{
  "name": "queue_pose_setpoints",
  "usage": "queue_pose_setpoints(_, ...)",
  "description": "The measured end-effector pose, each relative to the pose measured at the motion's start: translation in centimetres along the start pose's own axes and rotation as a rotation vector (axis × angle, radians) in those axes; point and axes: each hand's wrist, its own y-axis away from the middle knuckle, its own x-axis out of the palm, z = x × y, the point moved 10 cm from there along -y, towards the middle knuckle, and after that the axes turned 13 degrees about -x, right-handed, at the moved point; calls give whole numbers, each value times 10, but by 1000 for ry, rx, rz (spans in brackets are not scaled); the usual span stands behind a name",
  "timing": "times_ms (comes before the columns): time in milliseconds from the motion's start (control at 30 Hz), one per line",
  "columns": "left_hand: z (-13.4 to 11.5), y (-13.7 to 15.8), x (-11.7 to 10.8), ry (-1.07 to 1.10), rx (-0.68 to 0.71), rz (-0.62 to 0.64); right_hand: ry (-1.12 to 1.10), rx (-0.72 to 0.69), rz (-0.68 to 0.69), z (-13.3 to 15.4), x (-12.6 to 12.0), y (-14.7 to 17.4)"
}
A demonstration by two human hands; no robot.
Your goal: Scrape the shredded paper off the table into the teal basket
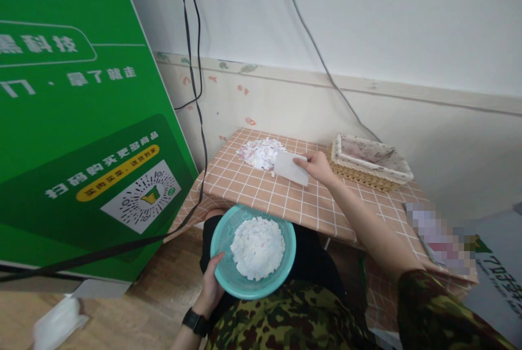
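My left hand (212,280) grips the near left rim of a turquoise mesh colander (221,236), which rests at my lap below the table edge. Inside it lies a mound of small white paper scraps (258,248). Over the table, my right hand (318,167) pinches a flat white card (290,168) by its right edge. The card's left side meets a pile of white and pinkish paper scraps (261,152) on the checked tablecloth. Part of the right thumb shows on the card; the other fingers are behind it.
A brown checked tablecloth (244,189) covers the table. A cloth-lined wicker basket (362,173) stands against the wall on the right. Black cords (199,122) hang down on the left, before a green cabinet (81,122). A white bag (59,322) is at lower left.
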Motion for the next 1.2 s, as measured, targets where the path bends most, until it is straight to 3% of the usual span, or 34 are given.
queue_pose_setpoints(400,0,-2,0,-12,7,20,106,-30,-67,16,1,18)
queue_pose_setpoints(633,0,-1,2,0,-3,29,-41,-26,-40,22,19,30)
queue_pose_setpoints(800,-1,1,2,8,8,15,-22,-2,-103,20,20,39)
queue_pose_setpoints(967,-1,0,3,0,11,45,29,-25,-148,23,23,36)
queue_pose_setpoints(1200,-1,0,-1,-14,18,-15,176,-53,-166,29,13,21)
